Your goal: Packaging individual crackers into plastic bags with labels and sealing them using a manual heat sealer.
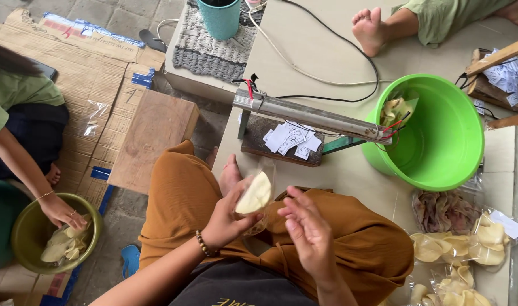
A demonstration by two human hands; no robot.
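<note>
Down near the middle of the view, the left hand (228,218) is closing its fingers around a clear plastic bag (263,195) with a pale yellow cracker (255,194) sitting in it, holding the bag upright just above the lap in orange-brown trousers (185,192). Just to the right, the right hand (307,232) is hovering with its fingers spread loosely and gripping nothing, close beside the bag but not clearly touching it. Farther off, a long metal sealing bar (313,116) is lying slantwise on a dark wooden block (259,141), with small white paper slips (292,139) scattered under it. To the right of the bar, a bright green plastic basin (440,153) is standing on the pale mat (315,45), with a few crackers showing inside its left wall. At the near right, filled clear bags of crackers (468,243) are lying in a heap. Far up the scene, a teal cup (219,20) is sitting on a grey woven rug (208,51), and another person's bare foot (369,28) is resting on the mat. At the near left, a second person's hand (60,211) is reaching into an olive-green bowl (26,226) of pale crackers, beside flattened cardboard (89,73) and a wooden board (157,130)
</note>
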